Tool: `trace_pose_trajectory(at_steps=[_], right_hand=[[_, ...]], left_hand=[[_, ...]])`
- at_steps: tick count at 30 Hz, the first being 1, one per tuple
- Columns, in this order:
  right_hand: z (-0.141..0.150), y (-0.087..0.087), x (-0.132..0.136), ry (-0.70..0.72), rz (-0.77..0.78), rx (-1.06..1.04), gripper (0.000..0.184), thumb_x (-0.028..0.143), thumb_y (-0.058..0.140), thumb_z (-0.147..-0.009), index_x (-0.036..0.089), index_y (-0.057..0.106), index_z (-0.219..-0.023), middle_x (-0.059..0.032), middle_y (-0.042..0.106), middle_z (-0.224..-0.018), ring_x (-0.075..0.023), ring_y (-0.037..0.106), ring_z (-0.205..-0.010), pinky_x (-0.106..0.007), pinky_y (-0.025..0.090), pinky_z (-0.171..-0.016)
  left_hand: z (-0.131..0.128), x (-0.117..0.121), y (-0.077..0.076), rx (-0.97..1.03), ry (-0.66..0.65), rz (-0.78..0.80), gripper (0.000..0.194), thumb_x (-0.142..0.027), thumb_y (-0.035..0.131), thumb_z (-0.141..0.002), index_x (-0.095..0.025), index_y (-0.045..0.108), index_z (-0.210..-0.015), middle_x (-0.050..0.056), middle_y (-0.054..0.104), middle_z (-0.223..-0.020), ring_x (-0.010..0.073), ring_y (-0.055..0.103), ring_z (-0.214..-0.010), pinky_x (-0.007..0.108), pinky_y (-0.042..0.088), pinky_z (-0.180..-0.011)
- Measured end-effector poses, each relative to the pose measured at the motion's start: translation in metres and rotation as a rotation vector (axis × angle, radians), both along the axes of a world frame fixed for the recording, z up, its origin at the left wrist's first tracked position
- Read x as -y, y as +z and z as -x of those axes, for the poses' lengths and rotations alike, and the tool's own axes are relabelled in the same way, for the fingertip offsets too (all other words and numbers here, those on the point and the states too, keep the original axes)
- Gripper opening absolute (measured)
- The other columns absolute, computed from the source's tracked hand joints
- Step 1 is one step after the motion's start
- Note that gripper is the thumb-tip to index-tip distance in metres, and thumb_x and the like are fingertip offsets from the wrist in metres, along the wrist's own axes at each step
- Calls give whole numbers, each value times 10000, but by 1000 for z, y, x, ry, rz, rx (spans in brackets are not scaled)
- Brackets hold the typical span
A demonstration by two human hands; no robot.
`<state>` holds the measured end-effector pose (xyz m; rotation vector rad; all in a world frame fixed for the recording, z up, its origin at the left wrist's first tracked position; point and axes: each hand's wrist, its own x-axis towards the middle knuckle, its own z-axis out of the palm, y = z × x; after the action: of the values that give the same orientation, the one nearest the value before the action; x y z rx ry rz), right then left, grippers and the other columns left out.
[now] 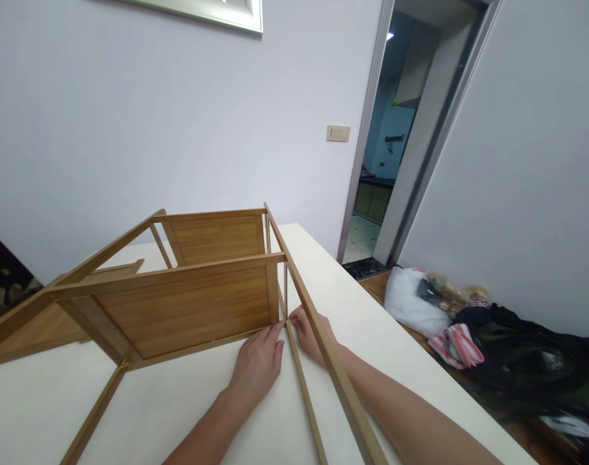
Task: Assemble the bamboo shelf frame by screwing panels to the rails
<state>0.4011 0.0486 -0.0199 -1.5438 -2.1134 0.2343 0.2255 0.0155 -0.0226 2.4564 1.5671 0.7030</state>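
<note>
A wooden shelf rack point(294, 243) lies on its side on a white tabletop point(178, 420), its slatted shelf panels point(188, 313) standing upright between long posts. My left hand point(258, 358) rests at the lower edge of the nearer panel. Its fingers are stretched toward the corner where panel meets lower post point(301, 381), with the thumb apart. From the other side, my right hand point(310, 330) reaches under the upper post, fingers bent and pinched at that same corner. Whatever sits between those right fingertips is too small or hidden to make out.
Another wooden panel point(37, 326) lies at the left end of the rack. A white wall with a light switch point(338, 134) stands behind the table. Clothes point(456, 347) and a white bag point(411, 300) are heaped on the floor at right, near an open doorway point(372, 219).
</note>
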Motion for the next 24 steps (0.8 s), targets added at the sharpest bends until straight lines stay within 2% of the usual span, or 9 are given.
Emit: trace_pose_trajectory(at_steps=[4,12,24], right_hand=[[-2,-1,-2,-1,6,-21,114,185,551,-892,233,633,-953,-24,646,-995,-152,607,-784,-255,416,-674],[-1,1,-3,32,10,-3,168,189,501,-922,237,654,-970,-29,641,-992,-168,616,-849,-261,405,-703],[1,0,-1,15,-5,-14,211,204,443,-954,216,653,-950,-47,632,-987,-172,607,-830,-277,402,-702]], left_hand=[[0,1,2,11,-4,1,435,-196,396,-931,-179,535,-1343,93,679,-1237,238,640,-1086,385,496,-941],[0,-1,-1,-11,6,-1,428,-200,410,-925,-170,553,-1327,109,689,-1211,248,636,-1103,388,491,-946],[-1,-1,0,0,-2,7,433,-200,405,-922,-160,555,-1326,117,680,-1231,258,636,-1100,403,496,-935]])
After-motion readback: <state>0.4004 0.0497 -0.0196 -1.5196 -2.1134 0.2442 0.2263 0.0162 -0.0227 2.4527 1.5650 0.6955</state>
